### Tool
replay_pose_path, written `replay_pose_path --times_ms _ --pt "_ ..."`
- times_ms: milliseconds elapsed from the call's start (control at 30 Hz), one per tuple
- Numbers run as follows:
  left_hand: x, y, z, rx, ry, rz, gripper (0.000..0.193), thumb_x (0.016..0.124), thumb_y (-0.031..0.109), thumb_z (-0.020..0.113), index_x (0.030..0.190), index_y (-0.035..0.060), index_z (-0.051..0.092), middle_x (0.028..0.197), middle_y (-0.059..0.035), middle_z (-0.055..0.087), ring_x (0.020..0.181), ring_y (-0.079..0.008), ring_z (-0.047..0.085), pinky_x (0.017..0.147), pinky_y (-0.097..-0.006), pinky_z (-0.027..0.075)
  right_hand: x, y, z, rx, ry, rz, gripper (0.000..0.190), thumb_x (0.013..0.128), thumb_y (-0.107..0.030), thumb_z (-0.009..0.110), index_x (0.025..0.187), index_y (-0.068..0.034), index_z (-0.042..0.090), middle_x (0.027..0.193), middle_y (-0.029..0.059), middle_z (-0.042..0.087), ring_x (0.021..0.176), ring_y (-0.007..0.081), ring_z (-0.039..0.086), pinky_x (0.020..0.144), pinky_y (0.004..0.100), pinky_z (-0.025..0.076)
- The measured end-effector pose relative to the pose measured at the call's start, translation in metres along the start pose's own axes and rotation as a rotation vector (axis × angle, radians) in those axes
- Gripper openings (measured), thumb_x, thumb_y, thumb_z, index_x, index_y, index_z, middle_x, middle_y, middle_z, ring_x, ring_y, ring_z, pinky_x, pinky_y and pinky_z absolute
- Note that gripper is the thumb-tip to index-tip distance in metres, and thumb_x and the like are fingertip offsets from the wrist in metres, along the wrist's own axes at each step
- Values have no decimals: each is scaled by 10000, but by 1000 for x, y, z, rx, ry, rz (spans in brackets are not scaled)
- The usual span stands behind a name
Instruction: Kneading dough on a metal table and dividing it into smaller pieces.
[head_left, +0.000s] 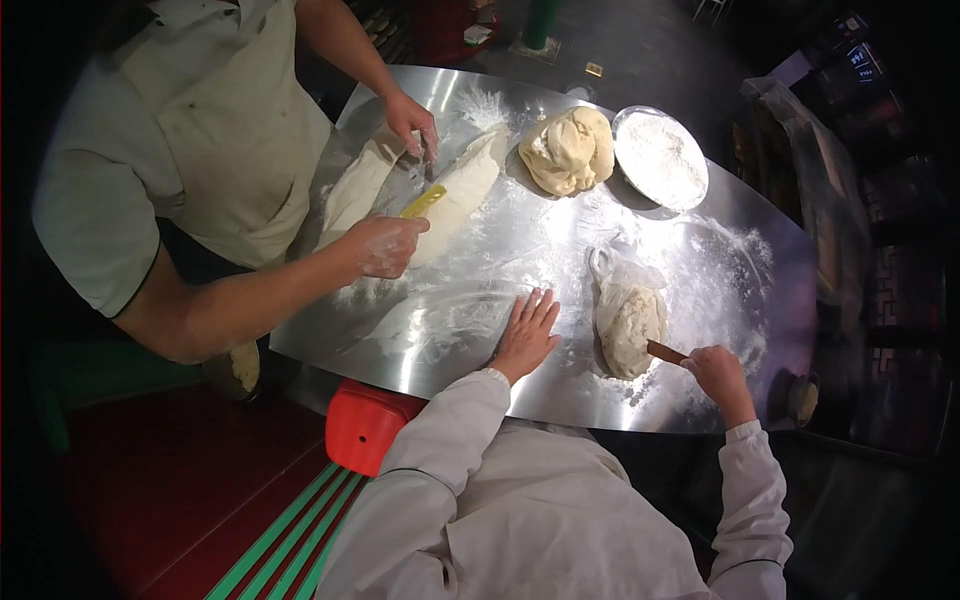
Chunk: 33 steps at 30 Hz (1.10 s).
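On the floured metal tabletop (450, 322), my left hand (531, 335) lies palm down with its fingers spread and nothing in it. My right hand (716, 375) grips a thin brown spatula or scraper (667, 352), seemingly wooden. Its tip meets the right side of a soft, speckled filling or dough mass (631, 337). A clear plastic bag (626, 271) lies at the far end of that mass and partly around it. Farther back sits a large ball of yellowish dough (568, 150), beside a round bowl of white flour (664, 159).
At the left, a co-worker's hand (386, 246) holds a yellow scraper (424, 201) over a long dough strip (469, 187); the other hand (412, 129) is by a second strip (360, 184). A red plastic stool (369, 427) stands at the near edge. Plastic-covered shelving is at the right.
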<state>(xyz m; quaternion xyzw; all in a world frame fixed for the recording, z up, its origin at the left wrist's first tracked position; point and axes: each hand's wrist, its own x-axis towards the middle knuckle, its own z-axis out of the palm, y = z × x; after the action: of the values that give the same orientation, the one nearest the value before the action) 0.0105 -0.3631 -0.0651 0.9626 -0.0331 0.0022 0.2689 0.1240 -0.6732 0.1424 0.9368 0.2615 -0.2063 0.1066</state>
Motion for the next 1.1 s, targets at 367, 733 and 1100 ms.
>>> replay_pose_path --times_ms 367,733,1100 --pt "79 -67 -37 188 129 -244 696 945 318 615 1506 14 338 1626 -182 193 1511 -338 157 1210 -547 89 -3 2 13 14 7 81 304 912 -353 648 803 -76 708 789 132 684 794 336 660 699 460 538" --pt "-48 -9 -7 148 -436 518 638 967 410 569 1526 181 362 1630 -59 234 1515 -274 169 1226 -533 122 -4 7 15 23 40 83 301 896 -335 674 806 -50 715 728 148 666 715 327 672 650 436 538" --pt "-96 -107 -101 -155 222 -422 301 854 88 677 1154 79 652 1228 -136 582 1175 -325 531 1012 -437 424 14 -134 34 335 417 -301 343 810 -131 696 1149 -85 676 1076 118 613 1021 287 579 896 423 439"
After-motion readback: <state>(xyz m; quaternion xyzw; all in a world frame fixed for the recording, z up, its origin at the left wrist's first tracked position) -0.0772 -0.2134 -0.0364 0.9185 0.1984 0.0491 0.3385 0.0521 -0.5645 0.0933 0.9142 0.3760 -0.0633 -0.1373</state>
